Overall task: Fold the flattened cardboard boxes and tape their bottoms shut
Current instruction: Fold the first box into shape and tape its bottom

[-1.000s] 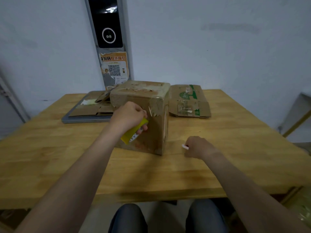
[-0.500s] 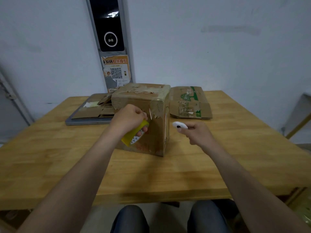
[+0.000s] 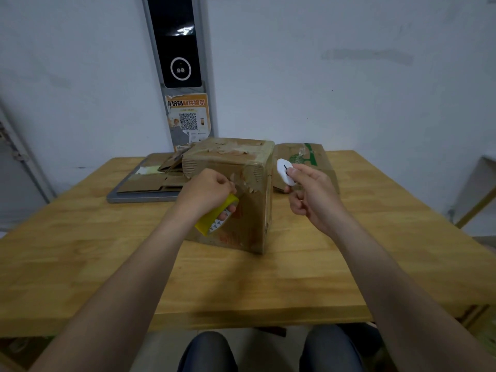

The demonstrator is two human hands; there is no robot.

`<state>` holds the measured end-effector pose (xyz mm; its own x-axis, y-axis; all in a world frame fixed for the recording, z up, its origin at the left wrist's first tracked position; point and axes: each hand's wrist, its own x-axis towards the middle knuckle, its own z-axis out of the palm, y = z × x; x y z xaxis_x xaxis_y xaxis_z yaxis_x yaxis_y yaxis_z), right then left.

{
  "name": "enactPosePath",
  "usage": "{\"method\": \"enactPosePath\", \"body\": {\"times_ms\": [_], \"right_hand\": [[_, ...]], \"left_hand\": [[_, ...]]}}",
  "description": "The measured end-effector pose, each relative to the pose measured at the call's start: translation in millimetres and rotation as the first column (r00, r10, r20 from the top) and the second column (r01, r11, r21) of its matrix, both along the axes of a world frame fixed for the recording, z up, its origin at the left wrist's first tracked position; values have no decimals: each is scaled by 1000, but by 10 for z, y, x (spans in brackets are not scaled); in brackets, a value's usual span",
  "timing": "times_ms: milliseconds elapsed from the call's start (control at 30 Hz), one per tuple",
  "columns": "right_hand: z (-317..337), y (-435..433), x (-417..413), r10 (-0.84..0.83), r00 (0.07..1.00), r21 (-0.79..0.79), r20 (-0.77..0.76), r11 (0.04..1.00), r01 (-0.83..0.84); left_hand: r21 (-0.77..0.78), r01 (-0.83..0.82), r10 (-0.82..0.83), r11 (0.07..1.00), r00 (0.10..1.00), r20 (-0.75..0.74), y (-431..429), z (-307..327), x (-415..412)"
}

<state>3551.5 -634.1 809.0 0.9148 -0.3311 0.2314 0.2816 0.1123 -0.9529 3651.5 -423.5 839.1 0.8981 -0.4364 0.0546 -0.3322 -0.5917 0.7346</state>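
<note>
A folded brown cardboard box [image 3: 249, 210] stands on the wooden table [image 3: 268, 277], its top face covered with worn tape. My left hand [image 3: 206, 191] grips a yellow tape roll [image 3: 216, 217] against the box's near face. A strip of clear tape runs from the roll up toward the box's top edge. My right hand [image 3: 308, 194] pinches a small white oval cutter [image 3: 285, 171] in the air, just right of the box's upper right corner.
A flattened box with green print [image 3: 314, 159] lies behind my right hand. More flattened cardboard [image 3: 158, 181] rests on a grey board [image 3: 139, 197] at the back left. A wall panel with a QR poster [image 3: 188, 116] stands behind the table.
My right hand lifted from the table with the white cutter and rose to the box's upper right corner. My left hand stayed on the tape roll against the box.
</note>
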Motion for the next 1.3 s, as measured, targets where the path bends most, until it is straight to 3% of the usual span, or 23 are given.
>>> {"method": "enactPosePath", "body": {"times_ms": [133, 267, 367, 467, 567, 667, 833, 1067, 1167, 1300], "right_hand": [[98, 149, 57, -38, 997, -142, 61, 989, 46], [198, 293, 126, -4, 994, -134, 112, 991, 19], [250, 364, 228, -135, 983, -242, 123, 957, 162], [272, 425, 321, -295, 929, -544, 224, 753, 371], [227, 515, 365, -256, 926, -787, 277, 493, 371], [154, 567, 415, -231, 931, -878, 282, 330, 348], [146, 647, 485, -288, 914, -932, 287, 137, 335], [71, 502, 334, -304, 942, -979, 144, 95, 180], [-150, 338, 186, -274, 961, -984, 28, 164, 76], [-505, 87, 46, -318, 931, -980, -179, 145, -139]], "left_hand": [[11, 1, -2, 1000, 999, 35, 20, 7, -18], [10, 15, -15, 1000, 999, 34, 35, 14, -2], [9, 17, -17, 1000, 999, 38, 44, -4, 27], [47, 5, -9, 999, 995, 98, 34, -31, 71], [79, -21, 6, 997, 982, 190, 24, -47, 113], [97, -14, -7, 995, 976, 216, 33, -64, 148], [110, -1, -24, 994, 973, 228, 32, -65, 160], [134, 55, -71, 989, 991, 116, 34, -121, 154], [93, 0, -9, 996, 996, 93, 59, -196, 157], [23, -37, 37, 999, 999, 16, 84, -277, 163]]}}
